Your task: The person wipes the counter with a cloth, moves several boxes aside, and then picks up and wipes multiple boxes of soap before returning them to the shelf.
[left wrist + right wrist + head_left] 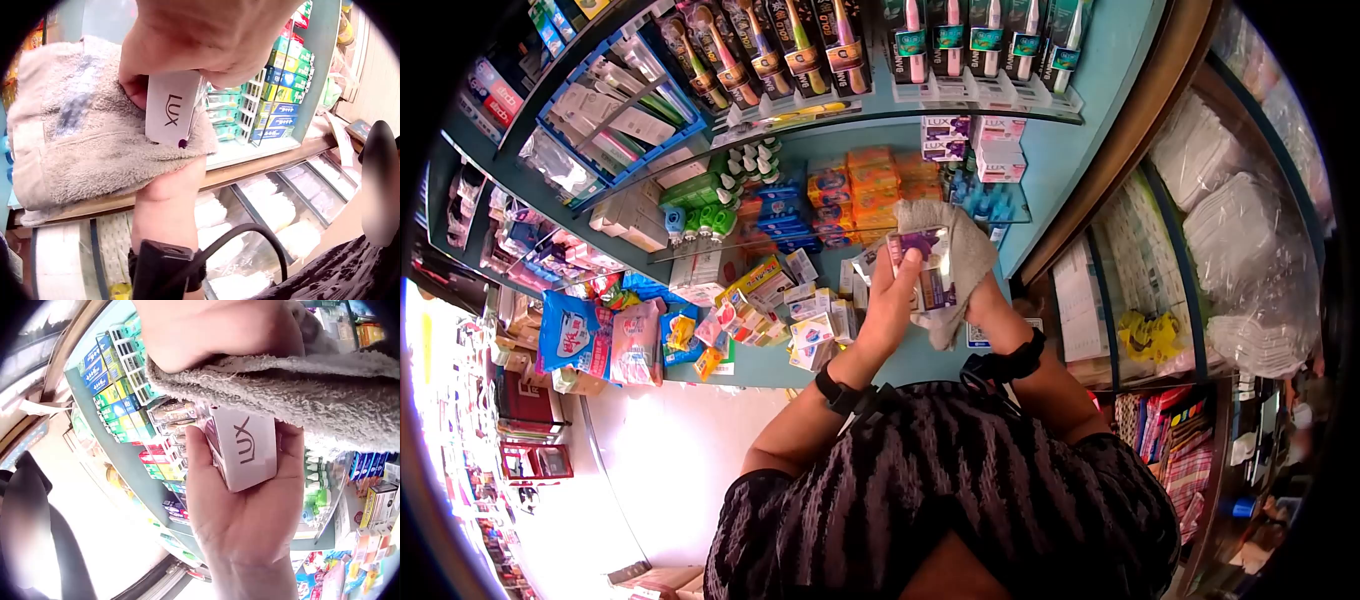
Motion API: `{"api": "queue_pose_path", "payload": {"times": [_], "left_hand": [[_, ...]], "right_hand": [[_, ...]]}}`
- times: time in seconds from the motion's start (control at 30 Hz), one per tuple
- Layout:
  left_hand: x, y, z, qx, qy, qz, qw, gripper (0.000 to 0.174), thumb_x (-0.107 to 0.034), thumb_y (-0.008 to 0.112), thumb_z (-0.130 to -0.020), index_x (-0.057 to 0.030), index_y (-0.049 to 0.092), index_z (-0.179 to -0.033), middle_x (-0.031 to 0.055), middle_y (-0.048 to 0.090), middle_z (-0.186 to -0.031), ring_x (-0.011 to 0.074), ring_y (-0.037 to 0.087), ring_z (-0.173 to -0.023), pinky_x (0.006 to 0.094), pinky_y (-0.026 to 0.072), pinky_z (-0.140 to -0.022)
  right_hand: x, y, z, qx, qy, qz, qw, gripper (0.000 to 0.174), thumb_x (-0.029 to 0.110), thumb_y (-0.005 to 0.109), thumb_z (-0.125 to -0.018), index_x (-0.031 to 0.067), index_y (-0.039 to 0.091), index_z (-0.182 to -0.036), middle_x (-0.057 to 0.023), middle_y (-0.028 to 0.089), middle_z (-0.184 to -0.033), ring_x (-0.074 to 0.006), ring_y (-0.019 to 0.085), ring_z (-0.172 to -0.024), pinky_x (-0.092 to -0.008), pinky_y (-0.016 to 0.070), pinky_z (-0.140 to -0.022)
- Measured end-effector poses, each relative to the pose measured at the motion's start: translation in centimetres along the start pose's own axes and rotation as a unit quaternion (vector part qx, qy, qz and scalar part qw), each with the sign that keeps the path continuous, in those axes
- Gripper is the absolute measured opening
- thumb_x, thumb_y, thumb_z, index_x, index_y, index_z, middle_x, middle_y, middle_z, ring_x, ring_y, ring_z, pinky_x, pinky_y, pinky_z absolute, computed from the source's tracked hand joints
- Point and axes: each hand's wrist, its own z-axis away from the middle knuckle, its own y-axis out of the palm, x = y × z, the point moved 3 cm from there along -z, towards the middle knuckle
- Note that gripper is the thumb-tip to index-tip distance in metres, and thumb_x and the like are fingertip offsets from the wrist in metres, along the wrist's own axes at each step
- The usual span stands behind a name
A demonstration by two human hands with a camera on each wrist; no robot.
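My left hand (888, 305) grips a white and purple Lux soap box (937, 275), its thumb across the printed face. In the right wrist view the box's white end with the LUX lettering sits between the thumb and fingers of that hand. A grey-beige terry towel (970, 248) lies behind and beside the box, right against it. My right hand (219, 331) holds the towel, its fingers covered by the folds. The towel hangs down past the right wrist in the head view.
A glass shelf ahead carries stacked Lux boxes (1000, 160), orange packs (872, 190) and green-capped bottles (715, 222). Small cartons (812, 330) and a blue bag (572, 335) crowd the counter at left. Toothbrush packs (915, 45) hang above. Bagged white goods (1240, 240) stand at right.
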Motion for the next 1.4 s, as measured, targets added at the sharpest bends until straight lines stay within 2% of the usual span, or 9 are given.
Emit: {"api": "queue_pose_path", "payload": {"times": [0.23, 0.27, 0.53, 0.7, 0.8, 0.83, 0.97, 1.1, 1.4], "left_hand": [[2.0, 1.6, -2.6, -0.038, -0.136, 0.377, 0.915, 0.045, -0.042, 0.042, -0.096, -0.0061, 0.05, -0.122, 0.0068, 0.059, -0.115, 0.0198, 0.057, -0.105, 0.0353, 0.0432, -0.093], [1.4, 2.0, -2.8, -0.046, -0.131, 0.399, 0.907, 0.042, -0.041, 0.042, -0.096, -0.0067, 0.052, -0.119, 0.007, 0.06, -0.112, 0.0204, 0.058, -0.103, 0.0367, 0.0433, -0.093], [2.0, 2.8, -3.9, 0.022, -0.183, 0.303, 0.935, 0.031, -0.026, 0.048, -0.095, -0.0089, 0.047, -0.121, 0.0058, 0.06, -0.108, 0.0185, 0.061, -0.096, 0.0361, 0.0488, -0.086], [2.0, 3.6, -2.8, -0.007, -0.198, 0.304, 0.932, 0.031, -0.017, 0.056, -0.091, -0.0095, 0.045, -0.118, 0.0082, 0.059, -0.107, 0.023, 0.06, -0.101, 0.0414, 0.05, -0.086], [3.0, 3.7, -3.2, -0.013, -0.187, 0.332, 0.924, 0.029, -0.018, 0.056, -0.091, -0.0099, 0.044, -0.115, 0.0083, 0.058, -0.108, 0.0234, 0.06, -0.1, 0.0424, 0.0506, -0.085], [3.2, 3.8, -3.1, -0.012, -0.181, 0.339, 0.923, 0.028, -0.019, 0.056, -0.091, -0.0103, 0.043, -0.115, 0.0082, 0.058, -0.108, 0.0234, 0.06, -0.1, 0.0426, 0.0506, -0.085], [3.6, 4.5, -2.2, -0.044, -0.164, 0.32, 0.932, 0.024, -0.019, 0.049, -0.095, -0.0068, 0.046, -0.115, 0.0105, 0.06, -0.109, 0.0236, 0.061, -0.101, 0.0402, 0.0517, -0.087], [4.4, 3.6, -1.5, 0.003, -0.216, 0.32, 0.923, 0.026, -0.02, 0.049, -0.095, -0.0073, 0.046, -0.118, 0.0091, 0.061, -0.109, 0.0219, 0.062, -0.098, 0.0378, 0.0545, -0.082], [4.7, 0.7, -0.4, 0.016, -0.248, 0.282, 0.927, 0.042, -0.012, 0.057, -0.088, -0.0088, 0.039, -0.125, 0.0067, 0.058, -0.11, 0.0215, 0.06, -0.102, 0.0365, 0.052, -0.083]], "right_hand": [[-0.9, -2.4, -1.1, 0.048, -0.015, 0.119, 0.992, 0.055, 0.03, 0.037, -0.099, 0.006, 0.017, -0.144, -0.0053, 0.029, -0.143, -0.0167, 0.035, -0.127, -0.0318, 0.0334, -0.103], [-1.5, -3.1, -0.7, 0.016, 0.044, -0.004, 0.999, 0.055, 0.031, 0.035, -0.1, 0.0064, 0.015, -0.145, -0.0053, 0.028, -0.143, -0.0163, 0.033, -0.127, -0.0309, 0.0322, -0.103], [3.5, -2.3, -0.3, 0.01, -0.121, 0.04, 0.992, 0.049, 0.036, 0.034, -0.099, 0.0037, 0.03, -0.137, -0.0086, 0.044, -0.13, -0.0188, 0.049, -0.114, -0.0316, 0.0434, -0.093], [3.0, -5.8, -1.4, -0.053, -0.138, 0.03, 0.989, 0.048, 0.032, 0.035, -0.099, 0.0033, 0.029, -0.138, -0.012, 0.039, -0.134, -0.0214, 0.042, -0.122, -0.0332, 0.0346, -0.101], [0.4, -7.7, -1.4, -0.018, -0.29, 0.3, 0.909, 0.048, 0.026, 0.039, -0.098, 0.0028, 0.028, -0.139, -0.013, 0.037, -0.136, -0.0228, 0.032, -0.128, -0.0363, 0.0243, -0.108], [1.3, -7.6, -0.1, -0.026, -0.332, 0.558, 0.76, 0.049, 0.022, 0.041, -0.097, 0.0027, 0.025, -0.14, -0.0124, 0.035, -0.137, -0.0231, 0.033, -0.128, -0.037, 0.0255, -0.108], [5.5, -3.7, 0.3, -0.027, -0.215, 0.563, 0.798, 0.041, 0.023, 0.045, -0.095, 0.001, 0.038, -0.129, -0.0117, 0.047, -0.121, -0.0212, 0.046, -0.111, -0.0325, 0.035, -0.1], [-0.1, -9.2, -3.4, -0.062, -0.275, 0.211, 0.936, 0.038, 0.016, 0.037, -0.098, 0.0022, 0.037, -0.133, -0.0117, 0.039, -0.134, -0.0225, 0.039, -0.123, -0.0338, 0.0307, -0.105], [2.0, -7.8, -1.1, -0.117, 0.06, -0.036, 0.991, 0.04, 0.031, 0.056, -0.091, 0.0039, 0.051, -0.119, -0.0051, 0.056, -0.114, -0.0169, 0.055, -0.101, -0.0323, 0.0452, -0.09]]}}
